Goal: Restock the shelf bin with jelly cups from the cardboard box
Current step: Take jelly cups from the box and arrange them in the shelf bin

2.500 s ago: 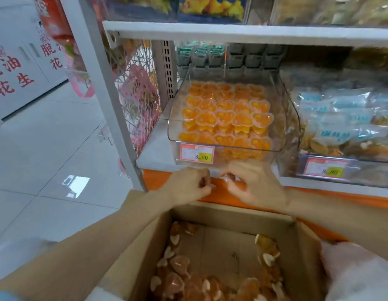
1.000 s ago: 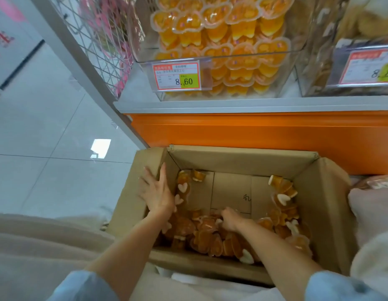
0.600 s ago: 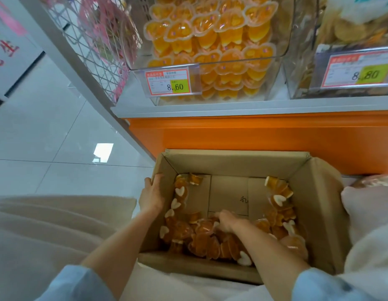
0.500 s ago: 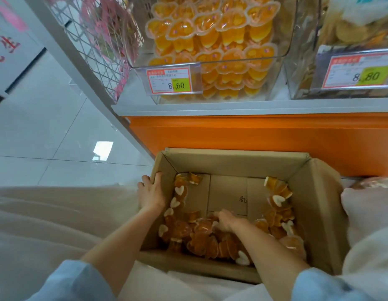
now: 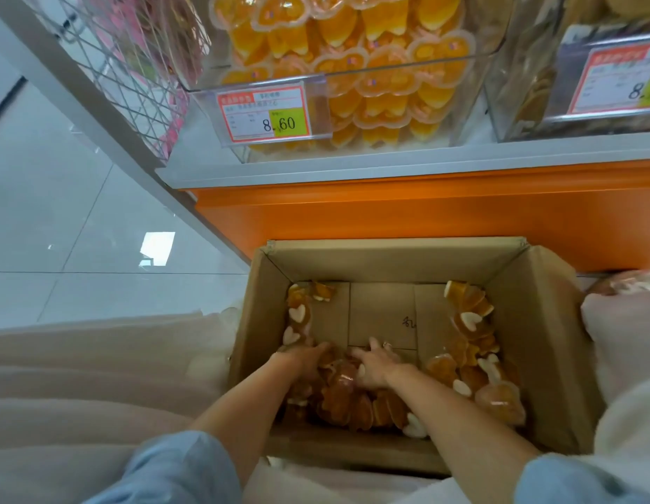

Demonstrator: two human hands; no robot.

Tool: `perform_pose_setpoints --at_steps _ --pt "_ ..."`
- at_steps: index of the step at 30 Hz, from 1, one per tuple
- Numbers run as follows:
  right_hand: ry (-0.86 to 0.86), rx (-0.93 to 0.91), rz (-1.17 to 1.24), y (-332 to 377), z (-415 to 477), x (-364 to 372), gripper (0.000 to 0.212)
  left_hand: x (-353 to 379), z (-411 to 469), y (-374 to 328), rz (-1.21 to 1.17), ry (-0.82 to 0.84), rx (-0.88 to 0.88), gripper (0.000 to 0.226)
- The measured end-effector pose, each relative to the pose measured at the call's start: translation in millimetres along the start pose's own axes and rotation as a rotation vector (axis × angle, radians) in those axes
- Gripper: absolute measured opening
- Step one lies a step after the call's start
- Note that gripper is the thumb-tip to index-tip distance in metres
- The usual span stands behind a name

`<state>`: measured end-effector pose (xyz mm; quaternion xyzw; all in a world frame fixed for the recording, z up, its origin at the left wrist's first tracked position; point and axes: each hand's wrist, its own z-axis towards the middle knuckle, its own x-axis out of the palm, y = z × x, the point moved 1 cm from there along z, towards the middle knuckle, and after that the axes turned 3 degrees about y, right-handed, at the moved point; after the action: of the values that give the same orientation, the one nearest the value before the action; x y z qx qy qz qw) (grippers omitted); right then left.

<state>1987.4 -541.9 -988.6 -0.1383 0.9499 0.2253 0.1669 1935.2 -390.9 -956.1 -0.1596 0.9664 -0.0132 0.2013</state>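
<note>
Your left hand (image 5: 306, 361), grip buried and unreadable, and right hand (image 5: 375, 367), grip spread flat, bracket jelly cups (image 5: 341, 399) heaped by the near wall of the cardboard box (image 5: 389, 259); a loose scoop may shed slick cups short of the shelf bin (image 5: 407, 67) above.

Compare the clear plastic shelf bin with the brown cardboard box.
The clear plastic shelf bin is transparent, packed with orange heart-shaped jelly cups; the brown cardboard box is opaque, its floor partly bare. The bin sits on the white shelf, the box below it. The bin carries a red price tag; the box none. Both hold jelly cups.
</note>
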Motion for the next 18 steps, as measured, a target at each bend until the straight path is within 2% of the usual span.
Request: perform_pose_setpoints --at_steps 3,7,11,18 --pt "0.002 0.012 -0.036 0.8 4.9 6.0 0.069 4.1 4.3 -9.5 0.126 0.066 0.027 0.087" --pt "-0.055 -0.011 -0.079 1.5 3.8 4.7 0.066 11.9 8.0 -13.7 0.251 -0.058 0.062 0.074" --pt "-0.154 -0.029 -0.041 -1.3 -1.1 -1.6 0.054 12.8 10.4 -8.8 0.15 -0.148 0.104 0.06" --pt "-0.23 -0.016 0.246 -12.4 -4.6 -18.0 0.041 4.2 7.3 -13.2 -0.036 -0.232 0.068 0.049"
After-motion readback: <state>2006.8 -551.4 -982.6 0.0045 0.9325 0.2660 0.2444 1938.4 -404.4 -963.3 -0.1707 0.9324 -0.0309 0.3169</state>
